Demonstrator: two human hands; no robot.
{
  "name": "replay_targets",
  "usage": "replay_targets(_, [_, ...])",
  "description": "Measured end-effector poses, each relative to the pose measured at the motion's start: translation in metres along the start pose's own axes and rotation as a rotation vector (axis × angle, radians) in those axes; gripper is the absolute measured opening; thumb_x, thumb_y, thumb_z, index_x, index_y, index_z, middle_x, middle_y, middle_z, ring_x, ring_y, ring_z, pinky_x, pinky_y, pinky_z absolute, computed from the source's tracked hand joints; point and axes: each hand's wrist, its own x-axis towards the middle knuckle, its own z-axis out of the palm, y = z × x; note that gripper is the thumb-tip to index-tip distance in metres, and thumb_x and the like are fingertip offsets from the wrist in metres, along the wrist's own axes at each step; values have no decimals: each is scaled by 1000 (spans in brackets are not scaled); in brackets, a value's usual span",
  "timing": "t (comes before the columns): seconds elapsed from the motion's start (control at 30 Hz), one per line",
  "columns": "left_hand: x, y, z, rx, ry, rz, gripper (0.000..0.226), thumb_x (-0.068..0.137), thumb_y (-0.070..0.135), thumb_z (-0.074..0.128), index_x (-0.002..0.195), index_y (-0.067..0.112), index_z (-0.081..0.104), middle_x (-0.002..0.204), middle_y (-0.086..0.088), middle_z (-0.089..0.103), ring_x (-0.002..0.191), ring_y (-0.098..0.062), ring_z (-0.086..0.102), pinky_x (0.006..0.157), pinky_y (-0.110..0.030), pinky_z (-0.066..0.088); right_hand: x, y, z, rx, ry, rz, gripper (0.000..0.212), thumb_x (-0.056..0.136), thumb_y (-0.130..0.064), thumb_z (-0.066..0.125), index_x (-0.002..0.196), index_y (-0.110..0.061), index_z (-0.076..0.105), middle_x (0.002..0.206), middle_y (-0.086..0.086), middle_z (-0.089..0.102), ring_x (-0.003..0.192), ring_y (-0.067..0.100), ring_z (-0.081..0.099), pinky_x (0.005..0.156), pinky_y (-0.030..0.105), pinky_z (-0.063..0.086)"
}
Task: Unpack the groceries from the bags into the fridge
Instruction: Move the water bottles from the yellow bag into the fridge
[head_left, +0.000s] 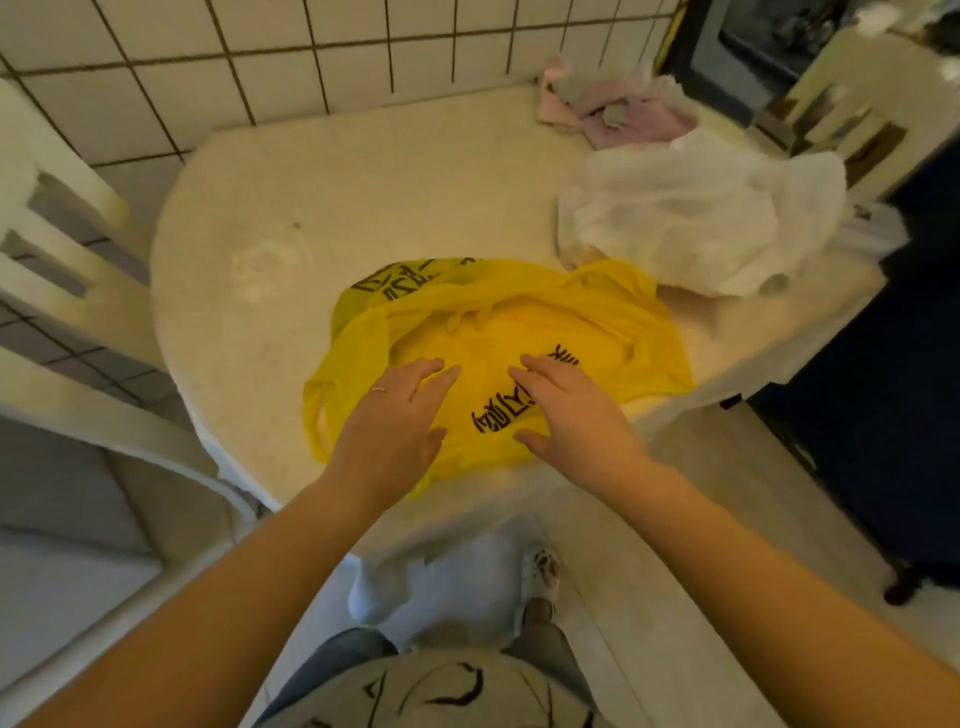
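A flattened yellow plastic bag (519, 317) with black lettering lies on the near part of the round white table (311, 208). My left hand (389, 421) lies flat on the bag's left side, fingers straight and spread. On the bag's right side my right hand (576, 415) presses down, fingers straight as well. A crumpled white plastic bag (701, 213) sits at the table's right edge. No groceries show in either bag, and the fridge is out of view.
A pink cloth heap (618, 111) lies at the table's far right, against the tiled wall (260, 57). A white chair (67, 291) stands at the left and another chair (852, 104) at the right. Dark cabinetry (893, 405) borders the floor on the right.
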Motion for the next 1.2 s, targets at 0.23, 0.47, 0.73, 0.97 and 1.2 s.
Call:
replay_targets(0.23, [56, 21, 38, 258, -30, -151, 77, 63, 16, 81, 131, 3, 50, 137, -18, 49, 127, -36, 46, 103, -52, 30, 85, 98, -17, -113, -72, -313, 72, 77, -21, 72, 141, -17, 40, 148, 6, 37, 134, 27, 37, 108, 39, 30])
replay_targets(0.47, [85, 30, 60, 462, -137, -208, 83, 76, 38, 70, 142, 7, 29, 150, -17, 30, 139, -35, 25, 111, -56, 24, 143, 152, 9, -300, 22, -684, 60, 63, -6, 79, 121, -12, 60, 141, 12, 47, 128, 31, 46, 100, 54, 38])
replay_targets(0.73, [114, -6, 77, 560, -257, -22, 67, 91, 49, 24, 146, 11, 24, 155, -12, 17, 143, -30, 13, 109, -62, 16, 185, 173, 27, -469, 86, -910, 46, 85, -13, 31, 121, -13, 61, 144, 14, 42, 132, 32, 42, 102, 62, 32])
replay_targets(0.97, [140, -49, 83, 508, -289, 224, 71, 91, 53, 22, 143, 6, 28, 152, -12, 19, 142, -27, 17, 108, -65, 9, 222, 186, 31, -551, 46, -943, 42, 84, -25, 38, 113, -10, 65, 140, 10, 48, 128, 25, 47, 104, 60, 29])
replay_targets(1.2, [175, -84, 80, 562, -324, 192, 78, 88, 60, 25, 146, 9, 26, 154, -11, 17, 143, -25, 13, 109, -64, 10, 259, 191, 30, -531, 20, -805, 65, 67, -40, 75, 120, -7, 60, 142, 11, 46, 125, 23, 50, 99, 63, 32])
